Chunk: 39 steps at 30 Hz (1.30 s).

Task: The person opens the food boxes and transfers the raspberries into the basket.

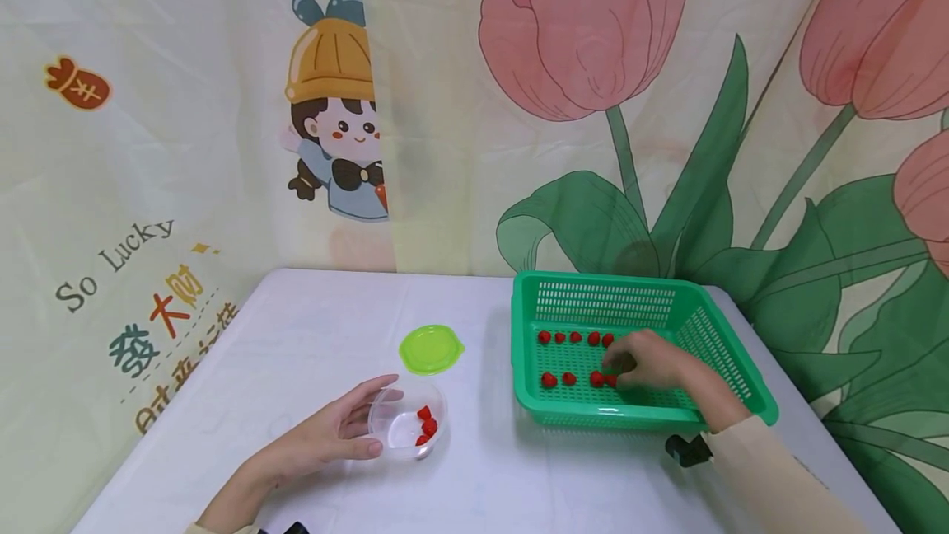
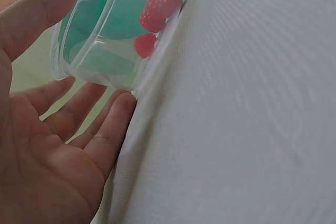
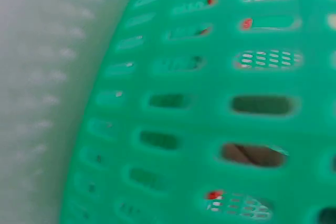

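A clear plastic cup [image 1: 400, 427] stands on the table with several red raspberries [image 1: 428, 425] inside. My left hand [image 1: 334, 427] rests around its left side, thumb and fairly straight fingers at the rim. In the left wrist view, a gap separates the palm from the cup [image 2: 105, 40]. My right hand [image 1: 652, 361] reaches into the green basket [image 1: 522, 353], fingertips low beside a raspberry [image 1: 611, 381]; I see nothing clearly pinched. Other raspberries lie in two rows on the basket floor. The right wrist view shows mostly the basket wall [image 3: 205, 119], which hides that hand.
A lime-green lid [image 1: 431, 349] lies flat behind the cup. White cloth [image 1: 489, 476] covers the table. A printed curtain [image 1: 445, 105] hangs behind the table's back edge. The basket's raised front rim [image 1: 615, 414] runs below my right wrist.
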Motion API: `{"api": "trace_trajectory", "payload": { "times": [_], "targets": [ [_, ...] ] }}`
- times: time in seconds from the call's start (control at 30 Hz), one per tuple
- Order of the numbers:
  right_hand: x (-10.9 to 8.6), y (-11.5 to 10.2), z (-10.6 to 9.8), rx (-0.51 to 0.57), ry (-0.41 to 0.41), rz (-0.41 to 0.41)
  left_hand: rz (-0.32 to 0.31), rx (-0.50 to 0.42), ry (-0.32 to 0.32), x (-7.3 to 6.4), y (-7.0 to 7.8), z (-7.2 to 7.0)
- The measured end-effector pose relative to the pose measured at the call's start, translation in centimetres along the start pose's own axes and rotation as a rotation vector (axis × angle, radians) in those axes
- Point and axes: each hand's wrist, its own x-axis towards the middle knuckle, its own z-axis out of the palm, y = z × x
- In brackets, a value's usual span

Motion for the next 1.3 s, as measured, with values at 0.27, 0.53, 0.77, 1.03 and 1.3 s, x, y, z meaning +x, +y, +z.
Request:
{"api": "trace_trajectory", "payload": {
  "times": [0.27,0.53,0.77,1.03,1.3],
  "targets": [
    [0.2,-2.3,-1.8,-0.012,0.109,-0.091,-0.016,0.0,0.006,0.1,0.0,0.0],
    [1.2,-7.3,-2.8,0.004,0.153,-0.185,-0.022,0.0,0.009,0.2,-0.1,0.0],
    [3.1,-12.3,-2.4,0.049,0.105,-0.254,0.049,0.017,-0.009,0.2,-0.2,0.1],
    [5.8,-16.4,-1.3,0.114,0.013,-0.305,0.05,0.02,-0.009,0.3,-0.3,0.1],
    [9.3,-19.1,0.9,0.086,-0.108,-0.357,0.012,0.013,-0.008,0.4,-0.4,0.1]
  ]
}}
